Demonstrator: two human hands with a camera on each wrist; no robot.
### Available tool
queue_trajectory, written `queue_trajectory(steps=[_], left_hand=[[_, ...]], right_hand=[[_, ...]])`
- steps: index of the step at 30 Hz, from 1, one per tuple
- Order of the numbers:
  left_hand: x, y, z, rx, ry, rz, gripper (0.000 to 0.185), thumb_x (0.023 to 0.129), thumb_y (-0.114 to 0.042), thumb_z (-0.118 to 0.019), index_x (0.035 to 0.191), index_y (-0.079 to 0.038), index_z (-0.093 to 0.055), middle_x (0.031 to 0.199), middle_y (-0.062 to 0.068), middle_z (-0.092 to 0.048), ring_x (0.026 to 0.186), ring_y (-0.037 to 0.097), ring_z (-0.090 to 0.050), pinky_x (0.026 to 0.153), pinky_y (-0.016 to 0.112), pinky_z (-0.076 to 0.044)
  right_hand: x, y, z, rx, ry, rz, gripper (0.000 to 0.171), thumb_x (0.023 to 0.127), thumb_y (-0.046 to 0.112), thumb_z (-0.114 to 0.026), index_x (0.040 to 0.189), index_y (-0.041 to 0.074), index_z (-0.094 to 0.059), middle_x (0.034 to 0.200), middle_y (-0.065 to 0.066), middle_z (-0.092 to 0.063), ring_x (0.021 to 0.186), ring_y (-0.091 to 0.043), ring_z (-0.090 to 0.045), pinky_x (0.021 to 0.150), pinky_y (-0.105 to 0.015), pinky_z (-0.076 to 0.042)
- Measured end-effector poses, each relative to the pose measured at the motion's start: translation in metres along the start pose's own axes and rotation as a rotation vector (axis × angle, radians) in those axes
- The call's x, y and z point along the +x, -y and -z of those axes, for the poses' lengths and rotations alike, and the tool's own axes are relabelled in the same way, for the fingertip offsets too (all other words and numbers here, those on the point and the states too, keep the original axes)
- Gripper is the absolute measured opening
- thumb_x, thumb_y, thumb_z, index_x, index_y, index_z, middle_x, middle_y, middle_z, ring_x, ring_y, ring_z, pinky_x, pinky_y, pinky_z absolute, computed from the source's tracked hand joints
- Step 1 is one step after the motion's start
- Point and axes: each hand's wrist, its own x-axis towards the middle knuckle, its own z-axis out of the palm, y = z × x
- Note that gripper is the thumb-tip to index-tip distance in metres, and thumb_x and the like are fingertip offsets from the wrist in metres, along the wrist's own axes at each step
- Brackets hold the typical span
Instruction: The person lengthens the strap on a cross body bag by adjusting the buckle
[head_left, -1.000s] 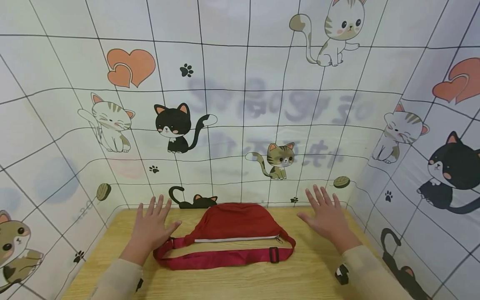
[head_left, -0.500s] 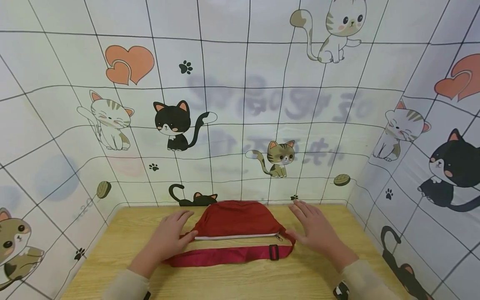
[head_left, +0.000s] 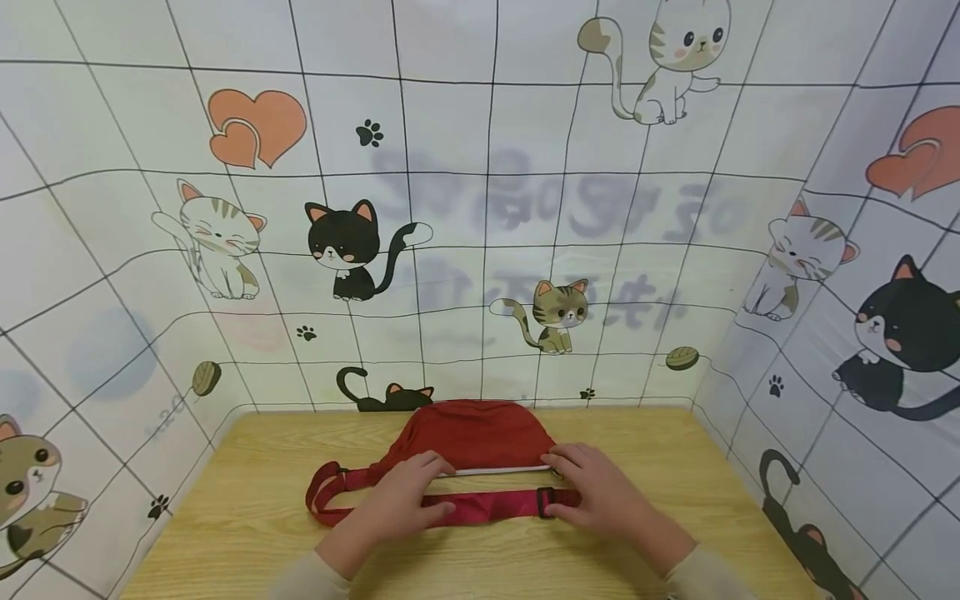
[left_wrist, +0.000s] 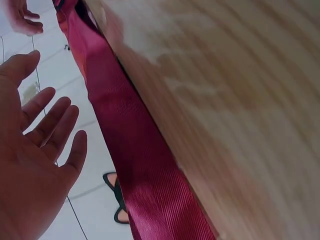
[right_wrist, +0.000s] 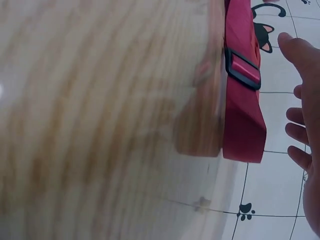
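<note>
A red waist bag (head_left: pixel 480 437) lies near the back of the table, its white zipper (head_left: pixel 498 472) along the front edge. Its magenta strap (head_left: pixel 487 508) loops out toward me, with a black slider buckle (head_left: pixel 544 502) at the right. My left hand (head_left: pixel 401 500) hovers over the left part of the strap, fingertips overlapping the bag's lower edge. Over the right end is my right hand (head_left: pixel 596 492), thumb beside the buckle and fingers at the bag's right corner. Both wrist views show loosely bent fingers with a gap to the strap.
A light wood-grain table (head_left: pixel 465 571) extends in front of the bag and to both sides. Directly behind it hangs a white backdrop (head_left: pixel 450 342) with a black grid and cartoon cats. Matching side panels (head_left: pixel 67 275) enclose the table left and right.
Both hands come down and inward from beside the bag to over its strap and front edge. The bag stays in place, while the strap's left loop shows again.
</note>
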Motion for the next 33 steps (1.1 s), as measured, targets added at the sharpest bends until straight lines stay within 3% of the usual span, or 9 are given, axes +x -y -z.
queue_trajectory(steps=[5, 15, 22, 33], left_hand=[[0.01, -0.011, -0.013, -0.025, 0.032, -0.006, 0.045, 0.1, -0.04, -0.084, 0.137, -0.018, -0.069, 0.133, -0.008, -0.065, 0.125, 0.019, -0.064, 0.108, 0.05, -0.055], [0.03, -0.024, -0.035, -0.111, 0.098, -0.035, 0.044, 0.1, -0.04, -0.084, 0.137, -0.021, -0.069, 0.131, -0.008, -0.065, 0.122, 0.013, -0.064, 0.106, 0.039, -0.056], [0.044, -0.037, -0.044, -0.136, 0.143, -0.025, 0.043, 0.099, -0.039, -0.086, 0.135, -0.023, -0.07, 0.129, -0.011, -0.064, 0.117, 0.007, -0.063, 0.103, 0.035, -0.056], [0.062, -0.044, -0.057, -0.093, 0.175, -0.016, 0.043, 0.096, -0.034, -0.089, 0.134, -0.023, -0.071, 0.126, -0.013, -0.064, 0.116, 0.003, -0.062, 0.104, 0.032, -0.054]], right_hand=[[0.002, 0.008, -0.006, 0.036, 0.016, 0.011, 0.069, 0.088, 0.045, -0.094, 0.144, 0.012, -0.069, 0.139, -0.002, -0.065, 0.127, -0.024, -0.062, 0.105, -0.053, -0.055], [0.004, 0.024, -0.013, 0.113, 0.048, -0.052, 0.066, 0.084, 0.039, -0.099, 0.138, 0.014, -0.071, 0.129, 0.005, -0.067, 0.112, -0.019, -0.063, 0.094, -0.049, -0.058], [0.003, 0.026, -0.016, 0.099, 0.029, -0.027, 0.063, 0.08, 0.031, -0.103, 0.132, 0.014, -0.072, 0.122, 0.004, -0.067, 0.102, -0.016, -0.062, 0.088, -0.044, -0.058], [-0.001, 0.021, -0.022, 0.083, 0.074, -0.032, 0.053, 0.08, 0.023, -0.102, 0.123, 0.016, -0.072, 0.118, 0.006, -0.065, 0.1, -0.013, -0.063, 0.088, -0.04, -0.059]])
